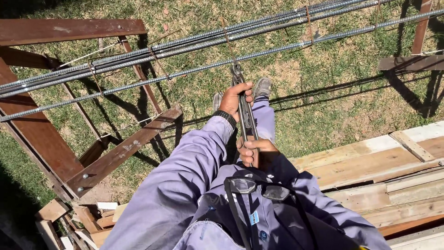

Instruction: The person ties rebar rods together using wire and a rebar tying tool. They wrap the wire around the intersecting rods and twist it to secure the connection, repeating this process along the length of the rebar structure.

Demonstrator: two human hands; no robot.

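Gripping the long pincers (pixel 245 106), left hand (pixel 236 99) high, right hand (pixel 252 149) low, both fists closed.

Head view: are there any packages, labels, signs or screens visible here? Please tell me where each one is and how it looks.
Label: a small blue and white tag, rectangular, on the chest of the purple-grey work shirt, below the dark glasses hanging at the collar.
Screen: the dark band on the left wrist may be a watch, but no face shows.
No packages or signs are visible.
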